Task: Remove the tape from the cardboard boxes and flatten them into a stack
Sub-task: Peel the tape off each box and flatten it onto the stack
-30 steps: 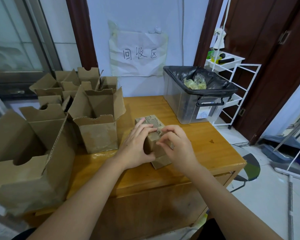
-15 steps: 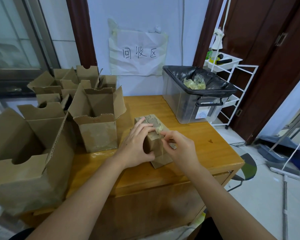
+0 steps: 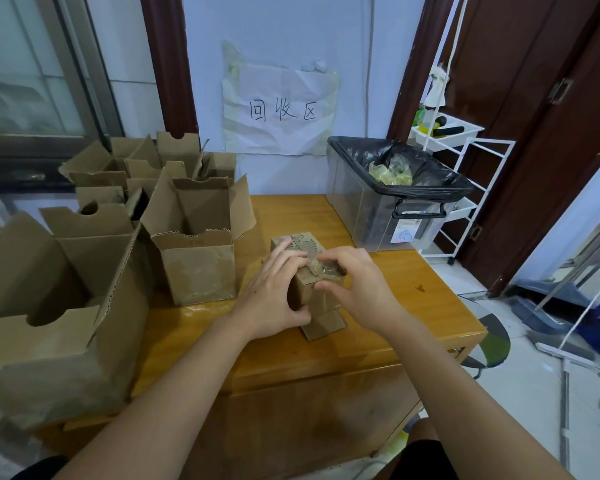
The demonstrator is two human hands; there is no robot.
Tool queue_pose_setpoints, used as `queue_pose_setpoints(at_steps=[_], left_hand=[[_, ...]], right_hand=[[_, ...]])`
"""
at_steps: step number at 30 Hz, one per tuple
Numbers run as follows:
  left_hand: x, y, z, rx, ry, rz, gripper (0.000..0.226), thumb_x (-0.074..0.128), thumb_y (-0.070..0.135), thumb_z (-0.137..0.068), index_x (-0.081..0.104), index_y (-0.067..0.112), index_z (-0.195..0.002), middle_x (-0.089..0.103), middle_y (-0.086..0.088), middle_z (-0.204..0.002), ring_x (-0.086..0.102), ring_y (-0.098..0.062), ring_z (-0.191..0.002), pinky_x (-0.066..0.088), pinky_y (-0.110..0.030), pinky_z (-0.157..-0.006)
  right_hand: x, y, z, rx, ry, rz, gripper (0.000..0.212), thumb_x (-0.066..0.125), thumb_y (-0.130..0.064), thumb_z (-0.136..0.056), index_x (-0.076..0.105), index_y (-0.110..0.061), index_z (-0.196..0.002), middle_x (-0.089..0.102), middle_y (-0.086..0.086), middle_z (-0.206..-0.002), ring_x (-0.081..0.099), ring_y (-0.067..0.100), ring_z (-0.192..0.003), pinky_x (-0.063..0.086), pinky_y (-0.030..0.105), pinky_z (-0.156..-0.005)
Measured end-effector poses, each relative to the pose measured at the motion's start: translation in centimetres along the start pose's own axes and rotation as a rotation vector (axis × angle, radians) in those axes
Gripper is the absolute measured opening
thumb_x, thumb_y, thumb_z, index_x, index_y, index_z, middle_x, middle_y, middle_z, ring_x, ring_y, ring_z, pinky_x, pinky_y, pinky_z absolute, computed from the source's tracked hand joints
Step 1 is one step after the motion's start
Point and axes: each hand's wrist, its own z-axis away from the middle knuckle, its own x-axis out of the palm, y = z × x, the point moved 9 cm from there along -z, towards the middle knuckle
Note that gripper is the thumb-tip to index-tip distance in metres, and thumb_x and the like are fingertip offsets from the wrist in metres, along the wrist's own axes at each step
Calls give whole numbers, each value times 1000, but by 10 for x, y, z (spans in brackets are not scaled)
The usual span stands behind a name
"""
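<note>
A small closed cardboard box [image 3: 314, 301] stands on the wooden table [image 3: 388, 327] in front of me. My left hand [image 3: 274, 296] grips its left side, fingers over the top and thumb on the near face. My right hand [image 3: 354, 285] pinches a strip of clear tape [image 3: 321, 266] peeling off the box's top. Several open cardboard boxes stand at the left: a big one [image 3: 59, 323] nearest, a middle one [image 3: 196, 244] beside it, more behind [image 3: 142, 164].
A clear plastic bin [image 3: 392, 209] lined with a black bag holds crumpled yellowish tape at the table's back right. A white wire rack [image 3: 458, 161] stands beyond it by a dark door. A paper sign [image 3: 281, 109] hangs on the wall. Mop handles lie on the floor right.
My right hand's fingers have pinched the tape at the box's top and lifted its end; the strip now curls up from the cardboard. The left hand keeps its grip on the box.
</note>
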Motion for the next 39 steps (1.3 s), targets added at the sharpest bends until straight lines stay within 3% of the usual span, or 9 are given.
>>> queue_pose_setpoints(at_steps=[5, 9, 13, 18, 24, 28, 29, 33, 39], left_hand=[[1, -1, -1, 8, 1, 16, 78, 79, 40, -79, 41, 32, -146, 28, 17, -160, -9, 1, -156, 24, -53, -124], [1, -2, -2, 5, 6, 23, 79, 79, 40, -78, 41, 34, -147, 29, 18, -159, -8, 1, -156, 24, -55, -124], [1, -2, -1, 13, 8, 14, 79, 78, 41, -77, 41, 34, -147, 30, 18, -159, -6, 0, -157, 25, -55, -124], [0, 0, -1, 13, 6, 2, 80, 80, 38, -78, 41, 33, -148, 30, 17, -159, -7, 1, -156, 23, -48, -123], [1, -2, -1, 8, 14, 7, 81, 79, 40, -77, 41, 34, -147, 29, 16, -160, -6, 0, -157, 24, -53, -123], [0, -2, -1, 6, 26, 16, 80, 80, 39, -76, 43, 32, -147, 31, 15, -160, -5, -1, -157, 25, -56, -123], [0, -2, -1, 3, 26, 15, 80, 80, 39, -76, 43, 32, -147, 31, 15, -160, -5, -1, -157, 25, -55, -123], [0, -1, 0, -10, 8, 9, 82, 79, 39, -76, 41, 33, -148, 28, 16, -161, -8, 1, -156, 23, -54, -123], [-1, 0, 0, -22, 3, 8, 82, 79, 39, -76, 40, 34, -148, 28, 17, -161, -9, 2, -156, 24, -53, -123]], right_hand=[[-11, -10, 2, -95, 105, -10, 27, 84, -11, -81, 67, -17, -100, 66, -7, -99, 60, 7, -94, 53, 28, -82], [-13, -10, 9, -84, 132, 34, 38, 81, -12, -85, 66, -17, -120, 64, -6, -100, 60, 6, -94, 53, 23, -85], [-12, -13, 12, -183, 129, 84, 22, 72, -6, -92, 71, -14, -112, 60, -5, -101, 59, 8, -90, 54, 28, -77], [-13, -12, 14, -248, 108, 196, 32, 67, 7, -91, 71, -14, -115, 52, -2, -105, 55, 12, -89, 57, 36, -67], [-19, -14, 20, -241, 119, 123, 33, 72, -3, -89, 74, -19, -118, 58, -2, -108, 59, 13, -95, 57, 35, -74], [-23, -6, 25, -65, 131, 2, 68, 79, -21, -87, 49, -26, -148, 61, -9, -117, 57, 9, -111, 53, 29, -93], [-23, -2, 27, -11, 147, -29, 69, 81, -24, -84, 49, -24, -145, 59, -10, -121, 56, 6, -114, 52, 27, -96], [-11, 14, 29, 106, 162, 19, 42, 85, -37, -75, 51, -22, -95, 49, -13, -120, 53, 1, -109, 57, 25, -88], [-1, 36, 31, 238, 226, -21, 42, 85, -36, -75, 47, -26, -89, 52, -14, -106, 56, 5, -97, 59, 33, -76]])
